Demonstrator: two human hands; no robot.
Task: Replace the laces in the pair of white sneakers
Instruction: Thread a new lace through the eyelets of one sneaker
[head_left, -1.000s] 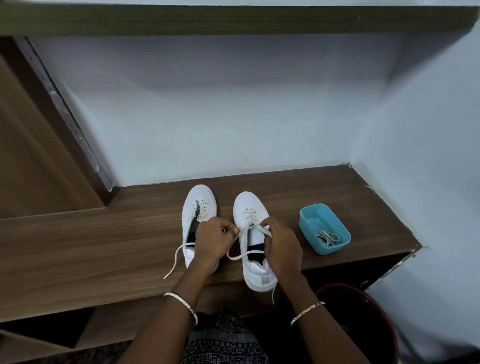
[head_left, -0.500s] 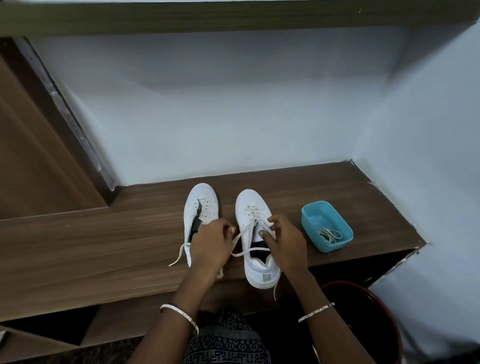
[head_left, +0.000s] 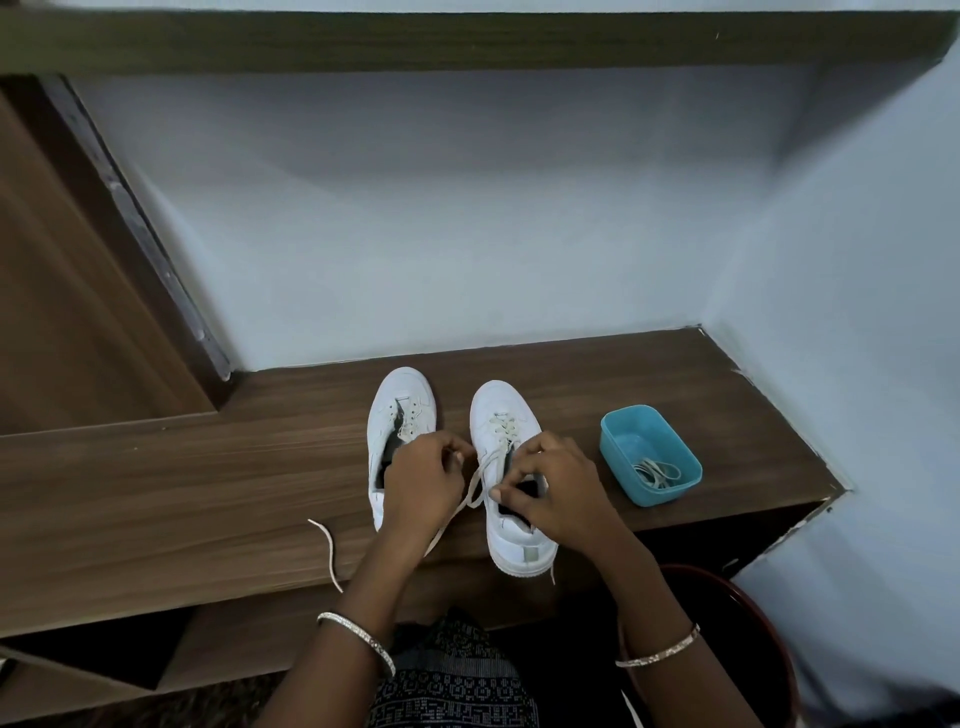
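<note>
Head view: left hand (head_left: 423, 483), right hand (head_left: 561, 493) pinch lace (head_left: 477, 480) on centre-right sneaker (head_left: 501, 410); lacing step, direction unclear; next eyelet needs fine pull.

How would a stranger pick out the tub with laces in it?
Find the wooden shelf under the pale wall. Right of the nearer white sneaker sits the tub, near the corner. It alone is blue: a small rounded box holding coiled laces.

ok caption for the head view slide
Left hand and right hand pinch a lace on one white sneaker beside a blue tub.
</note>
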